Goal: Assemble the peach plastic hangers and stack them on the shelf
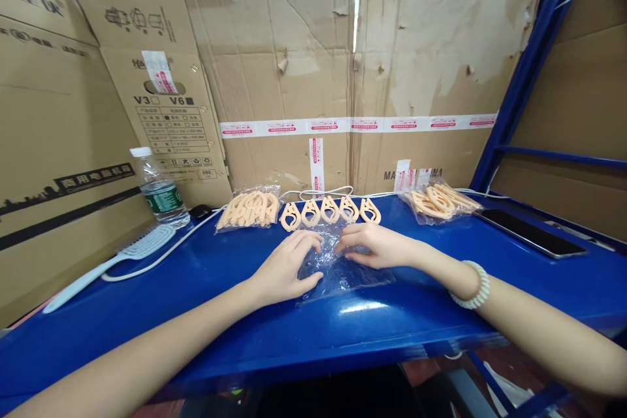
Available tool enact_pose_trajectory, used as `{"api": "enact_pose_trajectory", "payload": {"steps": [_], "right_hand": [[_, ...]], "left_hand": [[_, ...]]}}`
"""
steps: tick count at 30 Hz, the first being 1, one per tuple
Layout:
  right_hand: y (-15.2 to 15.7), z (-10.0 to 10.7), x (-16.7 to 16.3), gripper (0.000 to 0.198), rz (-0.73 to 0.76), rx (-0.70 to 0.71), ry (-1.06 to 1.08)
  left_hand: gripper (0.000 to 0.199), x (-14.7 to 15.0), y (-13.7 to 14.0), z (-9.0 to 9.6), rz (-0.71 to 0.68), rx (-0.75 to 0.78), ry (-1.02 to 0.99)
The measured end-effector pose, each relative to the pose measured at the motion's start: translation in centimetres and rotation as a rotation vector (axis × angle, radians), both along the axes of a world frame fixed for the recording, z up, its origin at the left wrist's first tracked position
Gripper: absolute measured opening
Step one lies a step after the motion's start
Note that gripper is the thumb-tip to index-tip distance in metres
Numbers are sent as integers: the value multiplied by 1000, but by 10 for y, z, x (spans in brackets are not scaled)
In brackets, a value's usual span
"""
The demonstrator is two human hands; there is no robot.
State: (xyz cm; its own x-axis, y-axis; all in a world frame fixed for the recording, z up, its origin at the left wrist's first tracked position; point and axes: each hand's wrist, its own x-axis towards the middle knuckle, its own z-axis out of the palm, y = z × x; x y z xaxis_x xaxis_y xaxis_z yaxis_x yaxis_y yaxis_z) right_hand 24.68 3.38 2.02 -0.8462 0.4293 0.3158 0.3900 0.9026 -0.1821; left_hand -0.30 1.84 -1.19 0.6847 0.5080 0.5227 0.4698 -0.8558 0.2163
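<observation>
A clear plastic bag (343, 277) lies flat and crinkled on the blue table, between and under my hands. My left hand (287, 266) rests at the bag's left side, thumb and fingers apart. From the right, my right hand (375, 245) reaches over the bag with its fingers bent and a little spread; no firm grip on the film shows. Just beyond my fingers stands a row of several beige folded plastic hangers (330, 210). Bagged beige hangers (249, 209) lie to the left of the row, and another bag of hangers (438, 201) lies to the right.
A water bottle (164, 199), a pale hairbrush (147, 243) and a dark mouse (200, 211) are at the left. A phone (531, 233) lies at the right. A white cable (161, 256) crosses the table. Cardboard panels (289, 78) wall the back; blue posts (524, 59) frame it.
</observation>
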Motion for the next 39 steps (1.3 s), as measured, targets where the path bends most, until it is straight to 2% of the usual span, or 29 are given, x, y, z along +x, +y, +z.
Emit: {"api": "enact_pose_trajectory", "payload": {"steps": [1, 3, 4, 6, 9, 11, 13, 16, 22, 25, 28, 30, 33, 37, 39], "right_hand": [[4, 2, 4, 19, 8, -60, 54], [18, 3, 18, 25, -67, -103, 180], [29, 2, 27, 29, -170, -72, 239], [54, -5, 46, 41, -380, 101, 254], [88, -20, 71, 65, -572, 229, -29], [100, -27, 78, 74, -652, 198, -214], [104, -28, 79, 74, -702, 130, -326], [93, -18, 76, 59, -741, 56, -408], [42, 11, 72, 30, -790, -111, -556], [21, 25, 80, 22, -751, -289, -486], [7, 40, 96, 21, -601, -383, -301], [-3, 47, 106, 26, -546, -322, -165], [-23, 51, 113, 28, -575, -101, 10], [-62, 41, 98, 26, -686, 224, 373], [-85, 32, 85, 20, -704, 313, 486]], "left_hand": [[26, 0, 0, 0, -3, -14, 11], [21, 1, -1, -1, -19, -39, 20], [19, 1, -2, -1, -34, -46, 19], [18, 2, -3, 0, -69, -55, 10], [20, 4, -5, 0, -120, -59, 11], [21, 4, -7, -1, -148, -49, 26], [22, 4, -7, -1, -176, -15, 44], [25, 5, -8, -2, -210, 63, 80], [30, 6, -15, 1, -208, 120, 196], [32, 7, -18, 3, -187, 114, 237], [36, 6, -19, 3, -174, 100, 260], [37, 6, -19, 2, -167, 83, 273], [39, 5, -19, 2, -170, 59, 277], [41, 4, -22, 3, -201, 29, 250], [42, 5, -24, 4, -217, 13, 255]]}}
